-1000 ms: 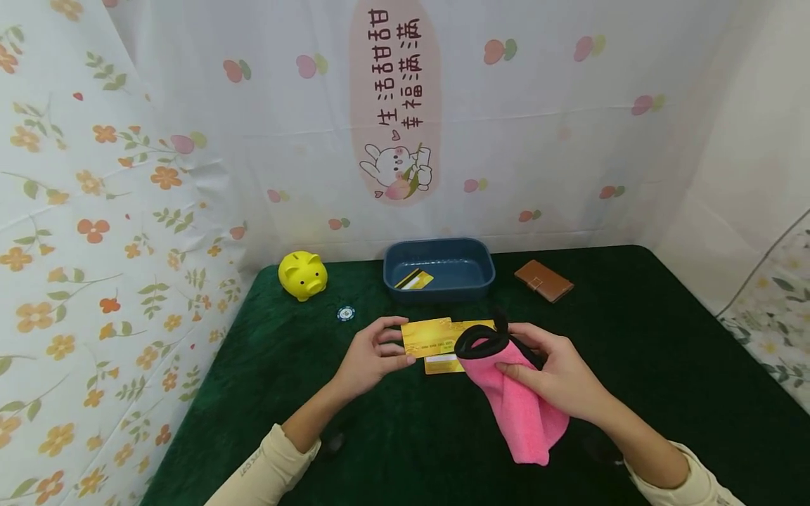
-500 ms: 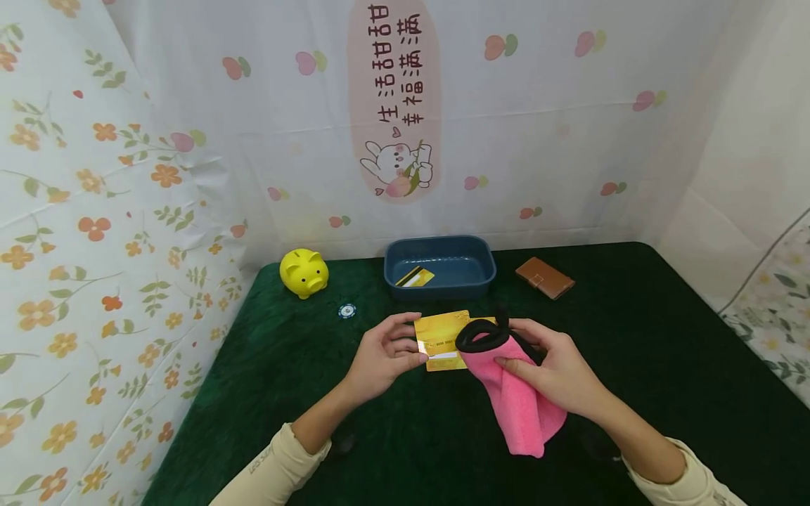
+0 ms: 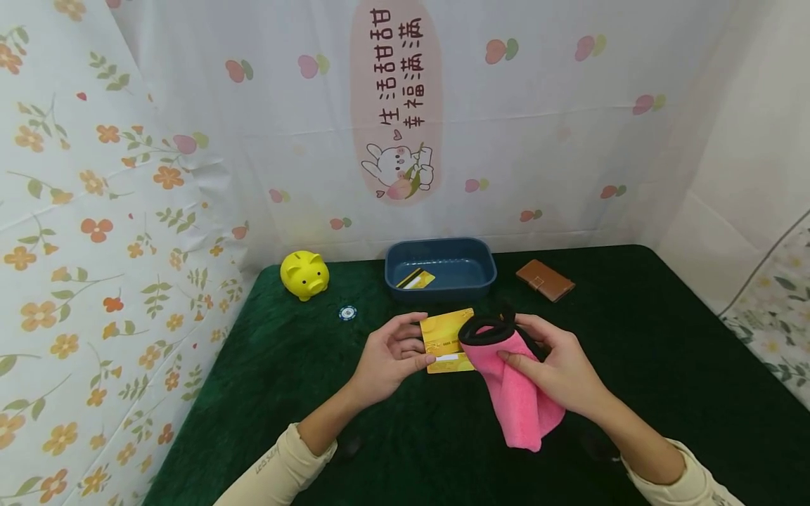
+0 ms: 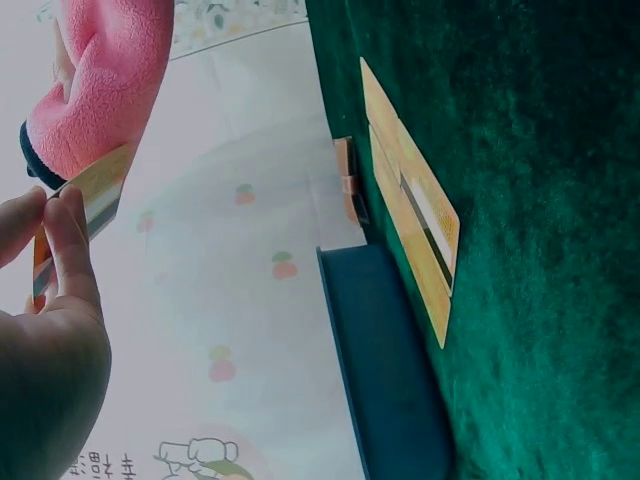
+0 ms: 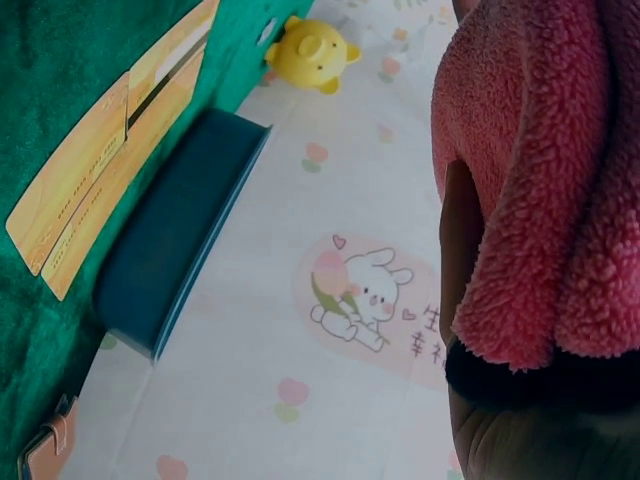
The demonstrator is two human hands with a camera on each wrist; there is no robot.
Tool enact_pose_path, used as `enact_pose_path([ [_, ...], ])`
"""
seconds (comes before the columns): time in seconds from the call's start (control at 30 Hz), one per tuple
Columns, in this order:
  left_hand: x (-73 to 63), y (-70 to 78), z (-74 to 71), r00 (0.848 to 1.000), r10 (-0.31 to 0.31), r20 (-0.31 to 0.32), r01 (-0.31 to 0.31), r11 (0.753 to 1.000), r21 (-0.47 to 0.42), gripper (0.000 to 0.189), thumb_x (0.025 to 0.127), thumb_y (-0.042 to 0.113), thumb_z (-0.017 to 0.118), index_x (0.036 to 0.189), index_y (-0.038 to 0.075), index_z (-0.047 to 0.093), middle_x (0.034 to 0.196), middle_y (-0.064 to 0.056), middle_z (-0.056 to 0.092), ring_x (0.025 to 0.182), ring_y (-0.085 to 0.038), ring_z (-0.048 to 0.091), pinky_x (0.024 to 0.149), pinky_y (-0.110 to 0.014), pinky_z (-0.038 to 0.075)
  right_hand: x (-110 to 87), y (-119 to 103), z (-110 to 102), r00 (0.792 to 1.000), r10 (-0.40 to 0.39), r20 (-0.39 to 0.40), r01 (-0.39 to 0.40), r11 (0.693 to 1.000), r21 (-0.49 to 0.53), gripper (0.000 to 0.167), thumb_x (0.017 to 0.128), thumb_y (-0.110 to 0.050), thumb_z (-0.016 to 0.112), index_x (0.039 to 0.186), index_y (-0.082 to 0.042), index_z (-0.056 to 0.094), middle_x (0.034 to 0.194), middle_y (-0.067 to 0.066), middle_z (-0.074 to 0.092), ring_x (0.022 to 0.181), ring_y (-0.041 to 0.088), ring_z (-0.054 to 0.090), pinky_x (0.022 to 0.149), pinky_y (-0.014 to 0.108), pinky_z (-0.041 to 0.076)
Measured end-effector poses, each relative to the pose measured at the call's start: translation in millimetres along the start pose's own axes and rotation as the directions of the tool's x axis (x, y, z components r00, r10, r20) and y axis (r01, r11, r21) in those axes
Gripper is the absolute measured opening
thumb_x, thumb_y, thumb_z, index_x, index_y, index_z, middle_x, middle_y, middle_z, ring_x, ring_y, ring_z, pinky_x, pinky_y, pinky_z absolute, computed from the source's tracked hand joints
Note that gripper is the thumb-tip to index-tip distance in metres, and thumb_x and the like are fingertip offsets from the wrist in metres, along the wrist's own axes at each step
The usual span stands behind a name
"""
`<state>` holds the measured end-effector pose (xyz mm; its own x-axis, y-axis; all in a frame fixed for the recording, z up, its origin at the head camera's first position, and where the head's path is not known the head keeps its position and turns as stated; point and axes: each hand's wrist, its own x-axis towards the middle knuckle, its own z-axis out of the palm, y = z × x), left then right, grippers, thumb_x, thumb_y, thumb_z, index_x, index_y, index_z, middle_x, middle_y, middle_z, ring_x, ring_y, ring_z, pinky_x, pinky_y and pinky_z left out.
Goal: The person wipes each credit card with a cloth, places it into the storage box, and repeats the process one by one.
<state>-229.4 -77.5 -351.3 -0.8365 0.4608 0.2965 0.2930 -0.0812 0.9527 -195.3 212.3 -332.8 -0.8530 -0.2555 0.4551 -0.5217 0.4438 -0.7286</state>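
My left hand (image 3: 389,358) pinches a gold bank card (image 3: 445,330) by its left edge, raised above the table. The card's far end meets a pink fleecy cloth (image 3: 515,393) with black trim, gripped by my right hand (image 3: 563,369). Thumb in front and fingers behind, that hand bunches the cloth, whose lower part hangs down. In the left wrist view the held card (image 4: 105,185) overlaps the cloth's edge. Below both hands, several gold cards (image 5: 110,150) lie side by side on the green cloth, mostly hidden in the head view.
Behind the hands stands a blue tray (image 3: 439,292) with one card (image 3: 418,280) in it. A yellow piggy bank (image 3: 305,275) and a poker chip (image 3: 348,313) are at the left. To the tray's right lies a brown wallet (image 3: 545,280). A patterned curtain hangs behind.
My left hand has moved right, carrying the card further behind the cloth and tilting it. My right hand keeps its grip on the cloth and has hardly moved.
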Motion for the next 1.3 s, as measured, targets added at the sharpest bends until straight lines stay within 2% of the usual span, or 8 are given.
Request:
enact_pose_path([
  [0.43,0.9,-1.4,1.6,0.997,0.05,0.058,-0.05,0.999,-0.003,0.055,0.088,-0.006,0.07,0.138,-0.004,0.046,0.12,-0.025,0.061,0.096,-0.02,0.069,0.083,-0.033,0.058,4.8,0.4,-0.4,0.999,0.015,-0.042,-0.015,1.0,0.002,0.046,0.087,0.0,0.074,0.13,-0.005,0.059,0.112,0.013,0.071,0.077,0.012,0.064,0.061,0.026,0.054],
  [0.57,2.5,-1.8,2.1,0.995,0.062,0.072,-0.062,0.998,-0.005,0.055,0.088,-0.007,0.069,0.138,-0.003,0.047,0.119,-0.025,0.061,0.096,-0.019,0.069,0.083,-0.033,0.058,6.3,-0.2,0.2,0.999,0.018,-0.036,-0.017,1.0,0.016,0.045,0.088,-0.001,0.073,0.13,-0.006,0.059,0.112,0.013,0.071,0.077,0.013,0.064,0.06,0.026,0.054],
  [0.83,4.8,-6.0,4.9,0.993,0.047,0.111,-0.045,0.999,-0.017,0.058,0.089,-0.008,0.068,0.142,-0.001,0.046,0.119,-0.025,0.061,0.098,-0.021,0.069,0.084,-0.033,0.058,5.4,-3.3,3.4,1.0,0.028,-0.014,-0.027,0.999,0.017,0.045,0.088,-0.003,0.073,0.131,-0.006,0.058,0.114,0.014,0.07,0.079,0.013,0.063,0.059,0.027,0.054],
  [0.97,6.5,-6.6,6.2,0.994,0.039,0.104,-0.039,0.999,-0.01,0.059,0.088,-0.008,0.069,0.142,0.001,0.046,0.119,-0.024,0.062,0.097,-0.019,0.07,0.084,-0.034,0.058,6.1,-3.3,5.7,1.0,0.013,-0.012,-0.012,1.0,0.024,0.046,0.088,-0.002,0.073,0.131,-0.006,0.059,0.115,0.013,0.07,0.079,0.013,0.063,0.059,0.027,0.054],
  [1.3,8.7,-10.3,6.2,0.987,0.064,0.148,-0.063,0.998,-0.008,0.057,0.09,-0.006,0.067,0.143,-0.004,0.045,0.122,-0.027,0.061,0.1,-0.021,0.069,0.085,-0.034,0.057,7.7,-6.4,10.9,1.0,0.016,0.019,-0.018,0.997,0.074,0.046,0.088,-0.002,0.073,0.132,-0.007,0.058,0.115,0.013,0.07,0.079,0.014,0.064,0.059,0.029,0.056],
])
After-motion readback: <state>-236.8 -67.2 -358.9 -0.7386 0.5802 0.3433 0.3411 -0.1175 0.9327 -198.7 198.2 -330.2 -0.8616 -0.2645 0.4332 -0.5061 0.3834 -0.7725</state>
